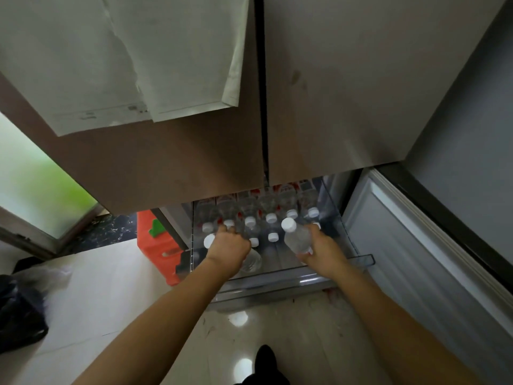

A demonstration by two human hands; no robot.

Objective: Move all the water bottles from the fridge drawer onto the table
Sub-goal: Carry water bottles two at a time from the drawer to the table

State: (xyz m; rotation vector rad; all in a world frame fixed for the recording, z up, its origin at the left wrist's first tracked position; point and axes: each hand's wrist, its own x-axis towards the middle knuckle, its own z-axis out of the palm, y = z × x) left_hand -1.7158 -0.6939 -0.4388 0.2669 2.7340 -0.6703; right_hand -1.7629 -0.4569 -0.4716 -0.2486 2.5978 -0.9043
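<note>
The fridge drawer [363, 259] is pulled out below the closed brown fridge doors. Several clear water bottles with white caps [271, 217] stand in rows inside it. My left hand [228, 248] reaches into the drawer's left side and grips a bottle [252, 261], whose clear body shows under my palm. My right hand [323, 252] holds another bottle [297, 237] by its lower body, lifted above the rows and tilted with its cap toward the upper left.
The two fridge doors [194, 151] overhang the drawer from above, with papers [119, 59] stuck on the left one. An orange crate [155, 245] stands left of the drawer. A dark bag [19, 315] lies on the pale floor at left. My foot [268, 362] shows at the bottom.
</note>
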